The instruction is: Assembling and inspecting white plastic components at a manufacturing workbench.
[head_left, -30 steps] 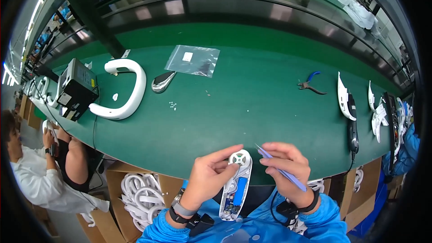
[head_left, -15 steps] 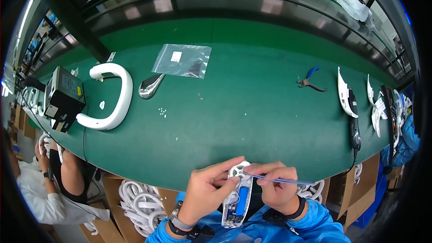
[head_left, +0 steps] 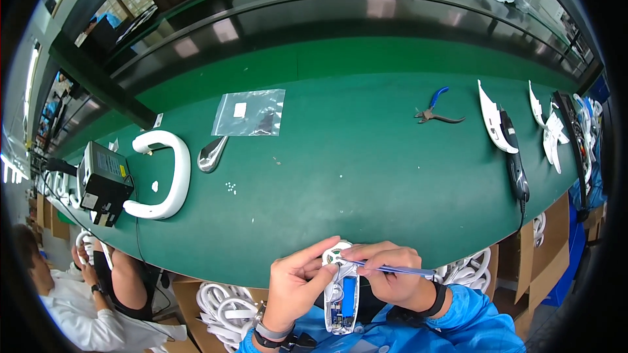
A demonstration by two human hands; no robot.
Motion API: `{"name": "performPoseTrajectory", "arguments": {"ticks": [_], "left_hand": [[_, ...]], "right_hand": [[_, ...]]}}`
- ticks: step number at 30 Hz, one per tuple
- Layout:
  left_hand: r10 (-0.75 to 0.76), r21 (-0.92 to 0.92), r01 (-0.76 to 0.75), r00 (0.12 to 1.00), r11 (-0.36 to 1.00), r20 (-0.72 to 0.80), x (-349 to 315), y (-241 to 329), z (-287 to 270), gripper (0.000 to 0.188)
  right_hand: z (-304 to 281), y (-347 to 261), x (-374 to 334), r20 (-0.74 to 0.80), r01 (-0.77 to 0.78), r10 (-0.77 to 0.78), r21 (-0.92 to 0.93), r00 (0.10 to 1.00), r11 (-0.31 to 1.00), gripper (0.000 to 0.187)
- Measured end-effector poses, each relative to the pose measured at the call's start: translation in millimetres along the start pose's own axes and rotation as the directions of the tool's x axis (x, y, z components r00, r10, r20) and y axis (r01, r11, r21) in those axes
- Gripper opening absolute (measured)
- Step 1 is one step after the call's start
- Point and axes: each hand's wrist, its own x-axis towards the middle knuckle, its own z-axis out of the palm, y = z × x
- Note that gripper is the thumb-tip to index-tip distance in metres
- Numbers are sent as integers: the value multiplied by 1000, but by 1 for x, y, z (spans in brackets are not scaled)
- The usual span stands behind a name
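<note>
Both your hands (head_left: 294,285) are busy well nearer to you than the bag (head_left: 265,110), slightly right of it. Left hand: fingers and thumb clamped on the white unit (head_left: 333,295), round end. Unit is there too, at the table's (head_left: 366,157) near edge, open side up, blue block (head_left: 348,294) and board (head_left: 343,320) exposed. Your right hand (head_left: 394,273) pinches the purple tweezers (head_left: 402,270), front end at the unit's round end; can't tell if the tips touch, fingers cover them.

Chrome piece (head_left: 210,156) just beside the bag's near edge. White bits (head_left: 231,188) nearer you than the bag. Curved housing (head_left: 180,176) left of the bag, black box (head_left: 108,180) farther left. Pliers (head_left: 430,115) well right of the bag; shell (head_left: 492,117) and black tool (head_left: 517,173) farther right.
</note>
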Motion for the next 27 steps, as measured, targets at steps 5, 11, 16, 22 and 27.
{"name": "performPoseTrajectory", "arguments": {"ticks": [5, 11, 16, 22, 27], "left_hand": [[8, -7, -8, 1000, 1000, -20, -1, 2, 3, 44], [18, 22, -18, 1000, 1000, -19, 2, 1, 0, 44], [14, 23, -13, 1000, 1000, -10, 1, 3, 0, 44], [14, 25, -13, 1000, 1000, -18, 2, 1, 0, 44], [25, 30, -25, 1000, 999, -13, 0, 1, 2, 44]], "right_hand": [[-1, 0, 1, 38, 32, -29, -63, 999, 997, 12], [0, -2, 5, 28, 15, -14, -55, 1000, 998, 13], [-2, -2, 3, 30, 24, -22, -52, 999, 998, 15], [-6, -2, 5, 129, 27, -15, -85, 991, 996, 13], [-7, -4, 3, 128, 38, -26, -90, 991, 995, 12]]}}
